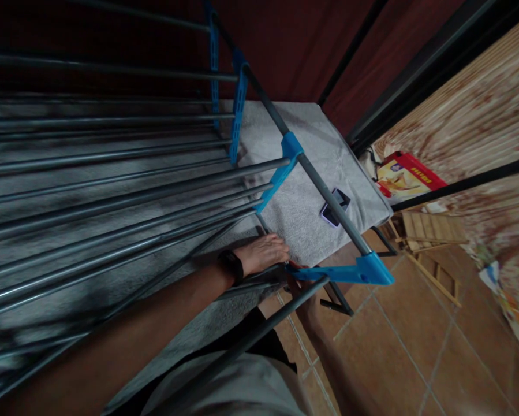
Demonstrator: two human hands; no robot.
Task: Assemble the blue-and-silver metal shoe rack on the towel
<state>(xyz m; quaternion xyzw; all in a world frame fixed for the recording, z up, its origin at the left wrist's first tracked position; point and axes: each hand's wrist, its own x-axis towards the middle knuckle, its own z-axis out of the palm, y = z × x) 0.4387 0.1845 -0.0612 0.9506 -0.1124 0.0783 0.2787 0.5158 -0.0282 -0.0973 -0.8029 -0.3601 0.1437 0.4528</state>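
A clothes drying rack of grey metal tubes with blue plastic brackets fills the left and middle of the view. Its nearest blue bracket runs sideways from my hands to a corner joint. My left hand, with a black band on the wrist, is closed over a tube at the bracket's inner end; its fingertips are partly hidden. From below, my right hand grips that same end of the bracket, with most of its fingers hidden behind the bracket and a tube.
Under the rack lies a grey cloth-covered surface with a phone on it. To the right are a red and yellow box, a wooden folding piece, a tiled floor and patterned fabric. Dark posts slant across the upper right.
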